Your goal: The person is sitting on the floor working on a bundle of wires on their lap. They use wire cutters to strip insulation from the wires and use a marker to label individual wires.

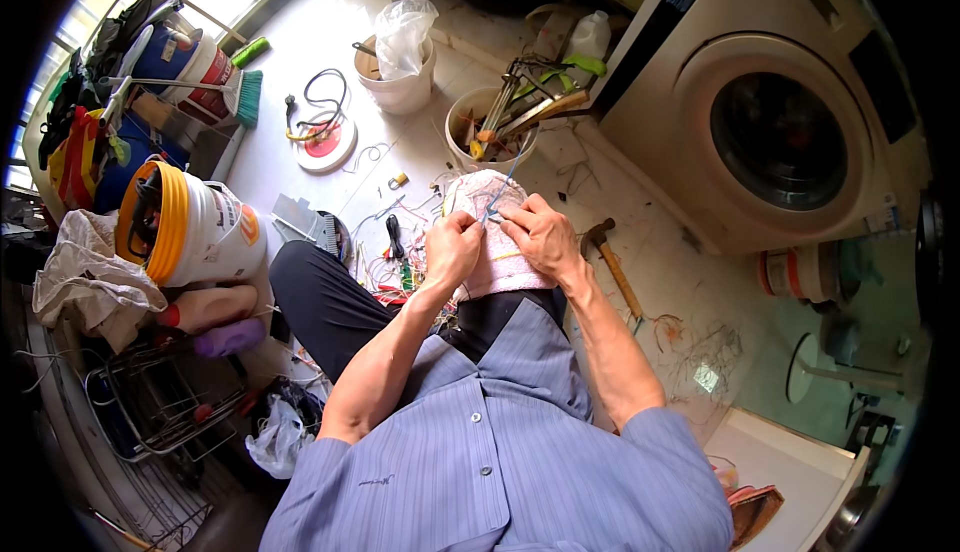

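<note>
A thin blue wire (pixel 489 216) rises from between my hands, its free end pointing up and away. My left hand (pixel 456 250) is closed in a pinch on the wire's lower part. From the other side, the fingers of my right hand (pixel 541 240) pinch the same wire close by. Both hands rest over a pink towel (pixel 497 274) spread across my bent leg. My fingers partly hide the wire where they grip it. To the left of the towel, loose coloured wires and a green-handled tool (pixel 406 276) lie on the floor.
A hammer (pixel 613 270) lies right of my leg. Ahead stand a bucket of tools and scraps (pixel 463 130) and a white bucket with a plastic bag (pixel 405 92). A washing machine (pixel 700 137) is at right; a yellow-rimmed bucket (pixel 215 237) stands left. Wire offcuts (pixel 712 357) litter the floor.
</note>
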`<action>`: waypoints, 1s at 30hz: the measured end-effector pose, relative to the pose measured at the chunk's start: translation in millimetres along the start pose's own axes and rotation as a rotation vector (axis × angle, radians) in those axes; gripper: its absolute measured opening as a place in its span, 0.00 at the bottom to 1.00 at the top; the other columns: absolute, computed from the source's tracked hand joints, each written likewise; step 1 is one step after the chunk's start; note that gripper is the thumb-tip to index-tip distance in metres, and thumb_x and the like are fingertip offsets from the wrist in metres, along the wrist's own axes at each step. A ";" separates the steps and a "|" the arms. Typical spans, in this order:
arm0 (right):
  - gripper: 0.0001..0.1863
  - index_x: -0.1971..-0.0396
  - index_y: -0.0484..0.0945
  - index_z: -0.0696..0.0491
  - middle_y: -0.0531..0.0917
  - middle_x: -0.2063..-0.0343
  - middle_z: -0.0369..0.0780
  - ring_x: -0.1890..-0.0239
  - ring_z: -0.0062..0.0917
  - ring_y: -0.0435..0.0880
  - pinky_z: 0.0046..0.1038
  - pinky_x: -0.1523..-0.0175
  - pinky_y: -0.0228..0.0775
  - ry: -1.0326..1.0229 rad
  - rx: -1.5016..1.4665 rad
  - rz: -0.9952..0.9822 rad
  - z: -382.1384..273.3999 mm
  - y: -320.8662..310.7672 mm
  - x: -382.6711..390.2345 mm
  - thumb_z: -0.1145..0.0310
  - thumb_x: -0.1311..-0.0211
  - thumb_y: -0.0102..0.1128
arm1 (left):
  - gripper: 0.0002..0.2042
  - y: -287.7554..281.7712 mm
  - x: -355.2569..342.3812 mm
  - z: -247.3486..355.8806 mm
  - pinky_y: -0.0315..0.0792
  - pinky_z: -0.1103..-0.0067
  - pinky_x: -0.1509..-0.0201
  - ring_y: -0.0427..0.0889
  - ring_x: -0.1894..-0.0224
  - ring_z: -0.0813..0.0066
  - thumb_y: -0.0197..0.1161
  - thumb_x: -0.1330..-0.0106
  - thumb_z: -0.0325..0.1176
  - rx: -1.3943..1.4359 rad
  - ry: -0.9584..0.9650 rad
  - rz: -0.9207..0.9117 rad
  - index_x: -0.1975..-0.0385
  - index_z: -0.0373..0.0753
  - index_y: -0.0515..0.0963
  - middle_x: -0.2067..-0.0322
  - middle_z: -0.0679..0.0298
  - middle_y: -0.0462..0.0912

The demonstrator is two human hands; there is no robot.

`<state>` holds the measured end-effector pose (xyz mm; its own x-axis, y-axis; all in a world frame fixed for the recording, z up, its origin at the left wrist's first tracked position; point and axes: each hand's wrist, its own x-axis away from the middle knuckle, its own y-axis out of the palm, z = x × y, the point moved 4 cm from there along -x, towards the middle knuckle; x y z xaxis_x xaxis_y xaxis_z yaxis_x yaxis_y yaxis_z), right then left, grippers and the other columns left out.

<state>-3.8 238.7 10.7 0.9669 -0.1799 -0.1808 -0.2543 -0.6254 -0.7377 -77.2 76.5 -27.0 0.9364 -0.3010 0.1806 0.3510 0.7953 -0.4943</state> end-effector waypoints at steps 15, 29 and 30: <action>0.12 0.58 0.87 0.49 0.81 0.66 0.41 0.66 0.38 0.84 0.35 0.61 0.76 -0.018 0.045 0.059 -1.7 8.2 1.2 0.64 0.40 0.67 | 0.10 -20.5 37.3 -14.7 0.73 0.74 0.68 0.80 0.76 0.75 0.63 0.41 0.33 0.189 0.022 -0.034 0.71 0.30 0.82 0.79 0.55 0.83; 0.11 0.58 0.87 0.49 0.81 0.66 0.41 0.66 0.37 0.84 0.34 0.61 0.76 -0.035 0.044 0.062 -9.1 5.0 5.3 0.65 0.39 0.65 | 0.08 -51.7 80.4 -20.7 0.69 0.78 0.71 0.74 0.76 0.82 0.62 0.39 0.30 0.308 -0.015 -0.035 0.73 0.29 0.81 0.80 0.64 0.79; 0.11 0.58 0.87 0.49 0.81 0.66 0.41 0.66 0.37 0.84 0.34 0.61 0.76 -0.054 0.044 0.068 -9.9 4.9 6.2 0.65 0.39 0.65 | 0.08 -54.3 85.5 -20.8 0.69 0.78 0.71 0.74 0.76 0.82 0.62 0.39 0.30 0.315 -0.009 -0.038 0.73 0.30 0.81 0.80 0.64 0.80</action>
<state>0.8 227.0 12.5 0.9473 -0.1793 -0.2655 -0.3198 -0.5786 -0.7503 -16.3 -3.4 -2.5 0.9219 -0.3304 0.2023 0.3692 0.9076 -0.1999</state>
